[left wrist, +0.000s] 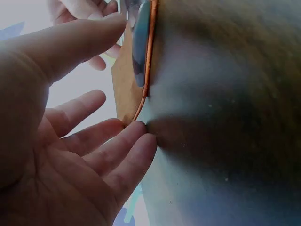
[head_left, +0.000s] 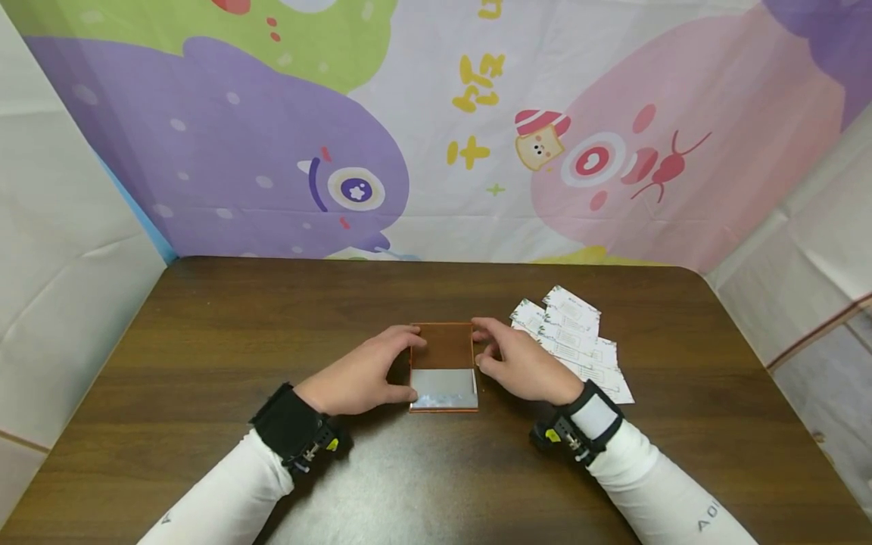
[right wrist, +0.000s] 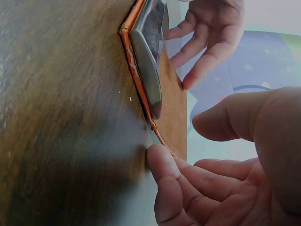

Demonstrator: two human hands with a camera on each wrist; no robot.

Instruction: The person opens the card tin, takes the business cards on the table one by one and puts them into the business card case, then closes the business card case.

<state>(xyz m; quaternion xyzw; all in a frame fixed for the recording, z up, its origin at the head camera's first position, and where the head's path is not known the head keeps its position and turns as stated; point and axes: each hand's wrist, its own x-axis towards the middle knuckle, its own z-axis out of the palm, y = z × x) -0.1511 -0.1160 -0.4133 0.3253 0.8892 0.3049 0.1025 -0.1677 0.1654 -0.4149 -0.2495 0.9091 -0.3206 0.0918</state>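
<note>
An opened brown card case [head_left: 443,347] lies on the table between both hands, its orange edging showing. The near half carries a shiny silver metal holder [head_left: 444,387]; the far half is plain brown. My left hand [head_left: 368,375] is at the left side, fingertips touching the upper left edge and thumb near the lower left. At the right side, my right hand [head_left: 521,363] has its fingertips by the upper right edge. In the right wrist view, the right thumb [right wrist: 230,117] stands apart from the case. The left wrist view shows relaxed left fingers [left wrist: 106,141] touching the edging.
Several printed white cards [head_left: 579,344] lie overlapping just right of the right hand. A dark wooden table [head_left: 272,318] carries everything. Behind it hangs a cartoon-patterned cloth [head_left: 436,151], with pale sheeting at both sides.
</note>
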